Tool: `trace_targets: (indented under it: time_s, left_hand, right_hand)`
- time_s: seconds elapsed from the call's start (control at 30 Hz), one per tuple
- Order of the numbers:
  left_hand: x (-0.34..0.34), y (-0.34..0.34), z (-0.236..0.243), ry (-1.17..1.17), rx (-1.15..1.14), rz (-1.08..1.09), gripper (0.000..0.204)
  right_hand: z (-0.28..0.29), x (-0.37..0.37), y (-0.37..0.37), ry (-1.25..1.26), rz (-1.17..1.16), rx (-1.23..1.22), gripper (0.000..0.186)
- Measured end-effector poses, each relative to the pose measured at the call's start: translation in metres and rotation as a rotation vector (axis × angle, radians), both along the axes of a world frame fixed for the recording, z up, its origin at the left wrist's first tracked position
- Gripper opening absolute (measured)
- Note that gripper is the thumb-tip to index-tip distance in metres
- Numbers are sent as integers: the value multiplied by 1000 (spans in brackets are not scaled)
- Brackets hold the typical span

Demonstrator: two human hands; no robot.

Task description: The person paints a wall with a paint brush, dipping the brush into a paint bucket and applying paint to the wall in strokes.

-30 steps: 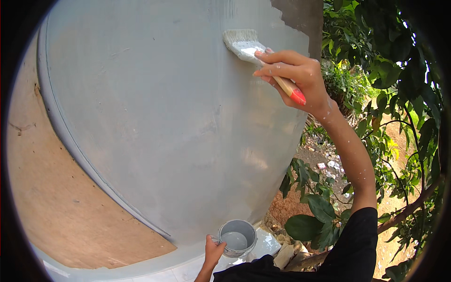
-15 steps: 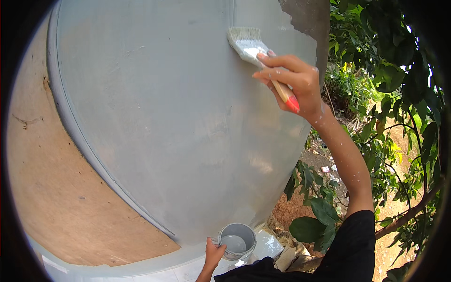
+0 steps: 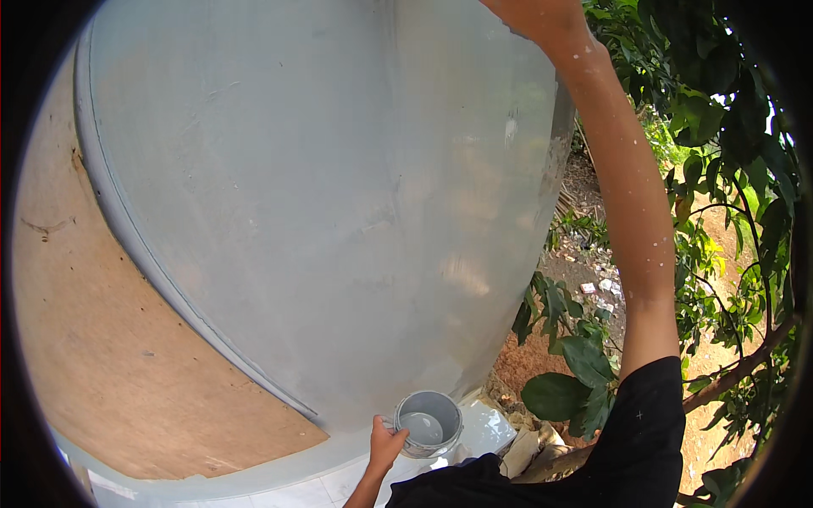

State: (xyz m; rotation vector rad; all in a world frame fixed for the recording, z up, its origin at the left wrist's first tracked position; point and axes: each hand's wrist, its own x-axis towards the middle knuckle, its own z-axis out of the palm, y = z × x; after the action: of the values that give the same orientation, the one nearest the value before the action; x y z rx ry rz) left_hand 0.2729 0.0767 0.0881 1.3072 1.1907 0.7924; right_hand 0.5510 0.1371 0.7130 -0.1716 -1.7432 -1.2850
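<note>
A grey wall [image 3: 296,195], coated in pale grey paint with some shiny wet-looking patches, fills the middle of the view. My left hand [image 3: 388,441], low in the middle, is closed round the handle of a grey mug [image 3: 453,423] with pale grey paint inside. At the top edge my right hand [image 3: 538,19] reaches high up along the wall's right part. Its fingers lie outside the picture, and no paintbrush shows now. White paint specks dot the right forearm.
A brown wooden panel [image 3: 127,339] stands at left, bordered by a grey raised edge [image 3: 161,284]. Leafy branches [image 3: 584,364] and a tree limb [image 3: 745,366] crowd the right side over bare earth with litter. White tiles [image 3: 305,493] and rubble [image 3: 525,449] lie below.
My right hand has moved up to the top edge, taking the paintbrush it gripped out of view. The left hand and mug are almost where they were. The view has shifted slightly.
</note>
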Motion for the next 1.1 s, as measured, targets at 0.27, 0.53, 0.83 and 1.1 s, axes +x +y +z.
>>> trace_targets:
  time_s: [0.27,0.53,0.83,1.1]
  left_hand:
    - [-7,-12,-5,-143,-52,116,41]
    - [-32,-6,-22,-27,-24,131,53]
    - [-10,6,-8,14,6,65,53]
    - [-26,-8,-18,-131,-81,140,43]
  right_hand:
    - [-164,6,33,102,-172,-233,30]
    - [-236,-4,-50,-116,-418,-785,32]
    - [-18,-10,6,12,-166,82,19]
    - [-228,-21,25,89,-208,-347,29]
